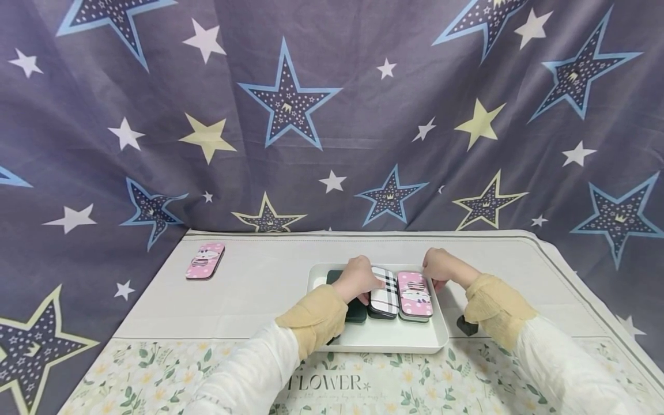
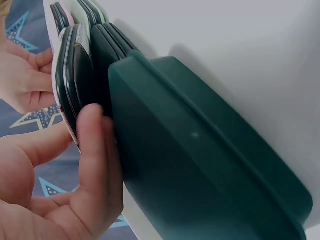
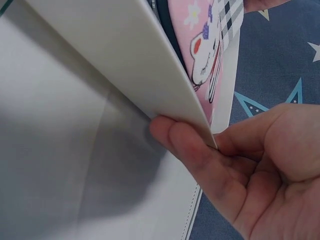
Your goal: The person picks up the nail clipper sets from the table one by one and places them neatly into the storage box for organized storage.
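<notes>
A white tray holds several small rounded cases. My left hand reaches over it and pinches a black-and-white plaid case between thumb and fingers. In the left wrist view, zipper-like edges line the plaid case. Next to those fingers is a dark green case with a raised rim. To the right in the tray lies a pink patterned case, on top of another case. My right hand grips the tray's side wall, thumb inside and fingers outside.
Another pink case lies at the table's far left. A flower-printed cloth covers the table's front. Behind the table hangs a star-patterned curtain. A small black object is at the right wrist.
</notes>
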Tool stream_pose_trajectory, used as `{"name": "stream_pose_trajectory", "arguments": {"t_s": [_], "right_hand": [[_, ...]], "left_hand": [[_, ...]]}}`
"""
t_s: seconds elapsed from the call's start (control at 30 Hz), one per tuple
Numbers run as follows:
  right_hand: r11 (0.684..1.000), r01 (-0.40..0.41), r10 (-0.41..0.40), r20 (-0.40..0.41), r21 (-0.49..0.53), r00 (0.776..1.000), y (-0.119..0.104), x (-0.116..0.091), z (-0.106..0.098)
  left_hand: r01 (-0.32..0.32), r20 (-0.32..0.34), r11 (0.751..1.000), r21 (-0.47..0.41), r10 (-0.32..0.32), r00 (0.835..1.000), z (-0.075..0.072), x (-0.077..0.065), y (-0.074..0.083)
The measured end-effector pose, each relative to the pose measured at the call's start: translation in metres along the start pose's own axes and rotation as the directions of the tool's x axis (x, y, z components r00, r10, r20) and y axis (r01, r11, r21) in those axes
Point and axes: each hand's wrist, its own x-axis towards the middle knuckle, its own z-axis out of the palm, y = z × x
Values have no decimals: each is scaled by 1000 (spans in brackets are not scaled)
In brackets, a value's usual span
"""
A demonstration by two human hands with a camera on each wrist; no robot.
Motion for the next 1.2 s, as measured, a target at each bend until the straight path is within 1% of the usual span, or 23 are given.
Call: {"name": "stream_pose_trajectory", "arguments": {"t_s": [0.07,0.13,0.33,0.43,0.7,0.8,1.07,1.2], "right_hand": [[1000,-3,3,1,2,1000,0,0,0],[1000,-6,6,3,6,1000,0,0,0],[1000,-11,11,3,-24,1000,1,1,1],[999,-6,6,5,-37,1000,0,1,1],[1000,-7,7,4,-30,1000,0,1,0],[999,-5,5,1,-37,1000,0,0,0],[999,-25,26,17,-41,1000,-3,0,-1],[999,-31,32,21,-39,999,-2,1,0]], "left_hand": [[0,-10,999,35,0,1000,0,0,0],[5,-11,999,50,-4,1000,0,0,0],[29,0,999,19,-29,1000,0,-2,1],[35,8,999,28,-35,999,-1,-2,2],[22,29,999,40,-23,999,0,-1,1],[11,34,998,65,-13,999,0,-2,2],[-18,38,983,185,11,999,-3,-8,6],[-22,60,979,202,10,998,-6,-11,7]]}}
